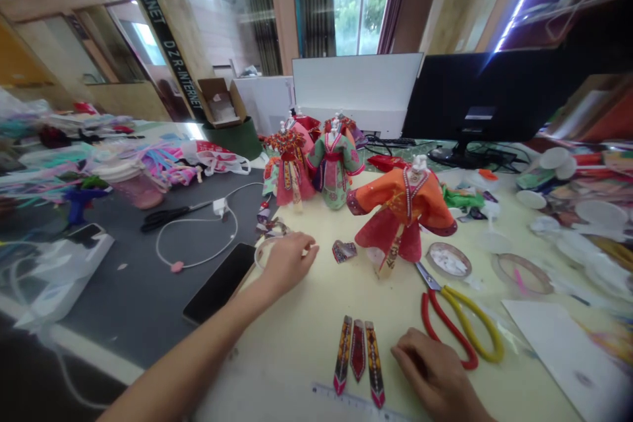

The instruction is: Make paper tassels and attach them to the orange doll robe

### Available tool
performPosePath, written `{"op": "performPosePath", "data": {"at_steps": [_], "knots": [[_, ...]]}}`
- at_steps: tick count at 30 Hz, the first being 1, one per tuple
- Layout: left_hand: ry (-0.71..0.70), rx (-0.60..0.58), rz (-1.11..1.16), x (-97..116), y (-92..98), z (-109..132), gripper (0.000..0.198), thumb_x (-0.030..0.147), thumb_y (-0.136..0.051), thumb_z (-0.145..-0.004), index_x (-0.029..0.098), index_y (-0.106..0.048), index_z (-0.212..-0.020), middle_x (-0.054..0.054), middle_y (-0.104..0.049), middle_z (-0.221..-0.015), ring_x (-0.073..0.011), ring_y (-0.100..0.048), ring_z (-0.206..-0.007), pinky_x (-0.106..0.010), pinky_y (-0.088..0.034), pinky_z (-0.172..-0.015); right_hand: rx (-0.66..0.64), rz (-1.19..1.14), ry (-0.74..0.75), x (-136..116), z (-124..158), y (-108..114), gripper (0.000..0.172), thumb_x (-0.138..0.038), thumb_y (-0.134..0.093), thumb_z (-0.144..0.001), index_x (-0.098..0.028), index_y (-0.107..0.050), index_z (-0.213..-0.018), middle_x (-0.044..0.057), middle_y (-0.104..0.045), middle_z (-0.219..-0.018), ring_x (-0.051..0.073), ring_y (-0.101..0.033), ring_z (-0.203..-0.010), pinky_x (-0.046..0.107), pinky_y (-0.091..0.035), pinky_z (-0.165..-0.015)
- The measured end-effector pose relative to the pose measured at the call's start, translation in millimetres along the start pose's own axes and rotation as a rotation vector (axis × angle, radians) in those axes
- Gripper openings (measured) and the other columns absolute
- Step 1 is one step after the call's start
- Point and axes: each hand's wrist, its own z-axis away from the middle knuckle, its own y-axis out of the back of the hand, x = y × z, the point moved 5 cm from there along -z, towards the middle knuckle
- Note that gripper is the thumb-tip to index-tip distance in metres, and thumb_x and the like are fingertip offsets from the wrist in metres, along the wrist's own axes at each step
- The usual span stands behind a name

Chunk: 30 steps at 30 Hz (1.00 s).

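My left hand (289, 264) reaches over the pale table beside a tape roll (260, 254), with its thumb and fingers slightly apart and nothing visible between them. A small patterned fabric piece (345, 251) lies to its right. My right hand (438, 372) rests low on the table with its fingers curled in, and I see nothing in it. Left of it lie patterned pointed strips: one on the left (342, 356), a shorter middle one (358, 351) and one on the right (374, 365). A clear ruler (356, 402) is under their tips. Scissors (448, 316) with red and yellow handles lie above my right hand.
An orange-robed doll figure (403, 211) stands ahead, with a green-robed one (335, 168) and others behind. A phone (221, 282), dark scissors (173, 214) and a white cable (163, 244) are on the left. A round dish (449, 260) and white paper (558, 349) lie right.
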Motion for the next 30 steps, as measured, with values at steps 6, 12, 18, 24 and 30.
{"op": "performPosePath", "data": {"at_steps": [6, 12, 18, 24, 30], "knots": [[-0.001, -0.017, 0.004, 25.4, -44.6, -32.0, 0.029, 0.035, -0.049, -0.084, 0.014, -0.064, -0.096, -0.011, -0.065, -0.094, -0.0239, -0.055, -0.093, -0.032, -0.041, -0.078, 0.034, 0.046, 0.034, -6.0, -3.2, 3.8, 0.017, -0.017, -0.046, -0.086, -0.019, -0.046, -0.07, -0.003, -0.049, -0.056, 0.009, -0.047, -0.048, 0.02, -0.035, -0.048], [-0.007, -0.001, 0.059, 22.9, -65.1, -39.6, 0.018, 0.017, -0.048, -0.079, 0.014, -0.063, -0.07, -0.01, -0.063, -0.078, -0.0218, -0.056, -0.081, -0.031, -0.04, -0.071, 0.084, 0.098, 0.106, -15.8, -4.5, 6.8, 0.017, -0.016, -0.046, -0.085, -0.019, -0.046, -0.068, -0.003, -0.049, -0.055, 0.009, -0.048, -0.048, 0.02, -0.034, -0.048], [-0.059, 0.047, 0.263, 36.7, -36.4, -26.4, 0.015, 0.012, -0.046, -0.079, 0.015, -0.061, -0.078, -0.005, -0.064, -0.08, -0.0167, -0.057, -0.079, -0.028, -0.043, -0.072, 0.077, 0.124, 0.1, -16.8, -6.9, 10.9, 0.016, -0.017, -0.045, -0.085, -0.019, -0.048, -0.07, -0.002, -0.051, -0.057, 0.01, -0.049, -0.05, 0.021, -0.035, -0.049], [-0.139, 0.127, 0.632, 66.7, -0.4, 6.6, 0.011, 0.015, -0.049, -0.081, 0.017, -0.06, -0.084, -0.003, -0.067, -0.082, -0.014, -0.062, -0.078, -0.026, -0.047, -0.073, 0.208, -0.037, -0.063, 0.1, -14.1, 31.5, 0.01, -0.023, -0.049, -0.085, -0.018, -0.055, -0.092, 0.006, -0.061, -0.081, 0.015, -0.059, -0.073, 0.026, -0.048, -0.067], [-0.404, 0.266, 0.766, 94.0, 10.2, 33.8, 0.015, 0.007, -0.05, -0.077, 0.018, -0.058, -0.085, -0.004, -0.064, -0.081, -0.0158, -0.059, -0.079, -0.03, -0.047, -0.074, 0.088, -0.492, -0.336, -3.7, -42.3, 33.2, 0.046, -0.042, -0.057, -0.081, -0.02, -0.048, -0.12, 0.011, -0.055, -0.121, 0.023, -0.051, -0.113, 0.041, -0.041, -0.097]]}}
